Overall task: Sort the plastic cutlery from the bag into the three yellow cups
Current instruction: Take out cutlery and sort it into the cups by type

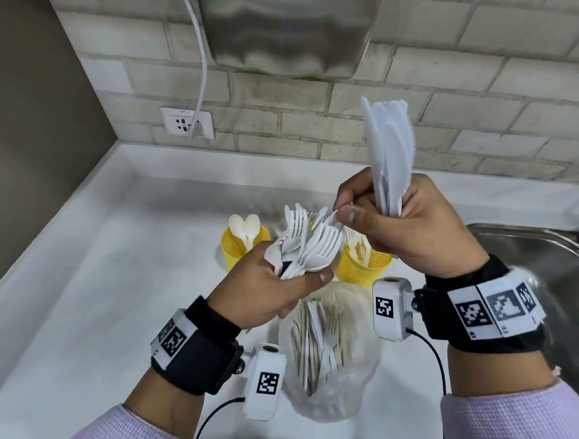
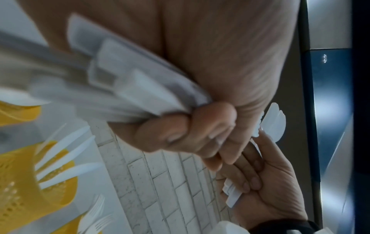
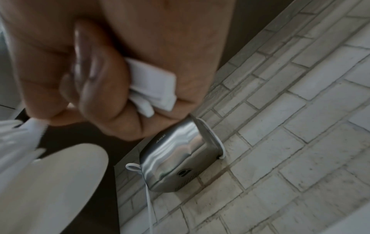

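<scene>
Gripping forks (image 1: pixel 312 248) in your left hand (image 1: pixel 268 285), you are clutching knives (image 1: pixel 390 152) in your right hand (image 1: pixel 400 226); the dryer (image 3: pixel 180 161) reads "AIKE".

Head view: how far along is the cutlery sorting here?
Partly done: spoons stand in the left yellow cup. In hand: the left hand grips forks, the right hand knives. Left: more cutlery lies in the bag.
</scene>
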`<state>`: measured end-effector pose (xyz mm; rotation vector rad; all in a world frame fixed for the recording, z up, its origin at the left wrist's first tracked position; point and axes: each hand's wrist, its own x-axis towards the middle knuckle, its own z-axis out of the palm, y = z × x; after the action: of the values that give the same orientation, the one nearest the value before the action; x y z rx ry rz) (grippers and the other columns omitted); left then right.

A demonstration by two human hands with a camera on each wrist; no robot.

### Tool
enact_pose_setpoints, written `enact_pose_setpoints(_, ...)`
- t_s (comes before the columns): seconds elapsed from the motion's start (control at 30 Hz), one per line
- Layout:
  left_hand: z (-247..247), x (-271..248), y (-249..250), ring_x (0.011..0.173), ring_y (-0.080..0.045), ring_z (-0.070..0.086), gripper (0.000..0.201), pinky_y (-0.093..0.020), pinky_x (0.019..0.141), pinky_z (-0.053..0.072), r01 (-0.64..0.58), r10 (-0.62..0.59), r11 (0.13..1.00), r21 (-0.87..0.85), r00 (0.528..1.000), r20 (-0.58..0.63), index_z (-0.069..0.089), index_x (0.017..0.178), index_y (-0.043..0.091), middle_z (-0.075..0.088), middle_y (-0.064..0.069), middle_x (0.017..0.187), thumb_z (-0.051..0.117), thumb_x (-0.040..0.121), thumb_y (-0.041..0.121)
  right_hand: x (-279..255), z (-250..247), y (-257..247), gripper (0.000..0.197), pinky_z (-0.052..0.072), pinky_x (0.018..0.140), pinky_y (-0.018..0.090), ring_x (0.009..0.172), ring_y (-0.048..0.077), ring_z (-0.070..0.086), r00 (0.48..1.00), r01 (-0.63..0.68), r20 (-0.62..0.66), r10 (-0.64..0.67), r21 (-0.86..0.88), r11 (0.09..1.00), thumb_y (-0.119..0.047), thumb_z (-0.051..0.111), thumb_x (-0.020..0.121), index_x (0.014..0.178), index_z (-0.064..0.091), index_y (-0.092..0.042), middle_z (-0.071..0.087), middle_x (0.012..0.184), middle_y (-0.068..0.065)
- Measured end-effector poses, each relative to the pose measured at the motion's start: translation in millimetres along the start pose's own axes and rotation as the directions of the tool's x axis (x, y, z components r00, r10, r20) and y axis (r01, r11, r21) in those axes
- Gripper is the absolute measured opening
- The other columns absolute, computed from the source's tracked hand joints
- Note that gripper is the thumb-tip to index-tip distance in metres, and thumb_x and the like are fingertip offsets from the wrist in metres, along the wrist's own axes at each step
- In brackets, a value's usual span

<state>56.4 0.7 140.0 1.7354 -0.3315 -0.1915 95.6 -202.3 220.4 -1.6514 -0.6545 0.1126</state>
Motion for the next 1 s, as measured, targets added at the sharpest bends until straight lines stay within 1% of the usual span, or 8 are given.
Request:
enact_pose_setpoints(0.13, 0.1, -0.4, 1.8, 0.044, -0.028, 0.046, 0.038, -0.028, 0.054, 0.042, -0.013, 0.014, 1.000, -0.021, 1.000, 0.020, 0.065, 0.092, 0.007, 0.059, -0.034, 0.075, 0.069, 0.089, 0.044, 2.6, 0.0, 1.8, 0.004, 0.031, 0.045, 0.015, 0.042, 0.003, 0.033, 0.999, 0.007, 0.040, -0.008, 0.015, 1.000, -0.011, 0.064, 0.094, 0.091, 0.064, -0.008, 0.047, 0.052, -0.016)
enact_pose_setpoints(0.23, -0.7, -1.2, 3.3, 0.042, -0.026, 0.045, 0.032, -0.028, 0.054, 0.042, -0.028, 0.029, 0.999, -0.025, 0.999, 0.029, 0.066, 0.091, 0.010, 0.059, -0.033, 0.072, 0.068, 0.090, 0.042, 4.4, 1.1, 3.7, 0.010, 0.019, 0.041, 0.026, 0.041, 0.016, 0.022, 1.000, 0.008, -0.013, -0.006, 0.107, 0.994, -0.014, 0.062, 0.095, 0.089, 0.067, -0.020, 0.039, 0.053, -0.006)
enact_pose_setpoints(0.33, -2.1, -2.7, 3.6, 0.042, -0.026, 0.045, 0.024, -0.030, 0.052, 0.042, -0.025, 0.025, 1.000, -0.019, 0.999, 0.020, 0.067, 0.090, 0.016, 0.059, -0.033, 0.074, 0.069, 0.090, 0.040, 6.8, 1.1, 1.9, 0.013, 0.016, 0.041, 0.023, 0.040, 0.015, 0.017, 0.997, 0.046, -0.075, -0.028, 0.251, 0.967, -0.007, 0.053, 0.098, 0.093, 0.062, -0.015, 0.026, 0.053, 0.003)
enact_pose_setpoints(0.53, -1.8, -1.6, 1.9, 0.042, -0.026, 0.042, 0.011, -0.029, 0.048, 0.039, -0.039, 0.039, 0.999, -0.027, 0.999, -0.005, 0.066, 0.090, 0.019, 0.057, -0.034, 0.077, 0.070, 0.094, 0.028, 8.0, 2.6, 3.9, 0.005, 0.018, 0.042, 0.016, 0.035, 0.007, 0.021, 0.980, 0.096, -0.197, -0.012, 0.421, 0.902, -0.010, 0.047, 0.100, 0.102, 0.052, -0.010, 0.029, 0.051, -0.008)
enact_pose_setpoints(0.7, -2.5, -1.0, -1.4, 0.042, -0.026, 0.042, 0.022, -0.029, 0.048, 0.039, -0.033, 0.032, 0.999, -0.040, 0.999, -0.039, 0.065, 0.094, 0.011, 0.057, -0.034, 0.078, 0.070, 0.092, 0.033, 0.3, 12.9, 10.9, 0.017, 0.030, 0.039, 0.020, 0.038, 0.004, 0.036, 0.993, 0.026, -0.120, -0.004, 0.179, 0.983, -0.007, 0.065, 0.094, 0.110, 0.065, -0.001, 0.048, 0.055, -0.014)
enact_pose_setpoints(0.8, -2.3, -0.9, -2.5, 0.042, -0.026, 0.042, 0.024, -0.028, 0.049, 0.039, -0.030, 0.028, 0.998, -0.047, 0.999, -0.043, 0.065, 0.094, 0.011, 0.057, -0.033, 0.077, 0.071, 0.092, 0.033, -0.9, 17.2, 11.3, 0.018, 0.039, 0.047, 0.010, 0.042, 0.000, 0.050, 0.988, 0.027, -0.152, -0.007, 0.133, 0.991, -0.005, 0.068, 0.086, 0.101, 0.066, 0.004, 0.060, 0.056, -0.012)
enact_pose_setpoints(0.9, -2.1, -1.4, -1.4, 0.042, -0.025, 0.042, 0.015, -0.028, 0.049, 0.039, -0.025, 0.023, 0.999, -0.040, 0.999, -0.046, 0.065, 0.092, 0.015, 0.057, -0.033, 0.077, 0.071, 0.094, 0.029, 1.3, 15.6, 12.8, 0.011, 0.031, 0.042, 0.017, 0.038, 0.003, 0.037, 0.981, 0.011, -0.193, 0.025, 0.185, 0.983, -0.010, 0.071, 0.089, 0.091, 0.066, 0.000, 0.051, 0.052, -0.009)
enact_pose_setpoints(1.0, -2.7, -2.1, -0.8, 0.042, -0.024, 0.042, 0.018, -0.030, 0.050, 0.040, -0.014, 0.013, 1.000, -0.018, 0.998, -0.054, 0.064, 0.093, 0.012, 0.056, -0.033, 0.075, 0.070, 0.095, 0.029, 4.9, 13.6, 12.8, 0.018, 0.023, 0.043, 0.017, 0.039, 0.011, 0.022, 0.969, 0.030, -0.242, 0.052, 0.325, 0.945, -0.025, 0.068, 0.091, 0.091, 0.057, -0.010, 0.029, 0.061, 0.013)
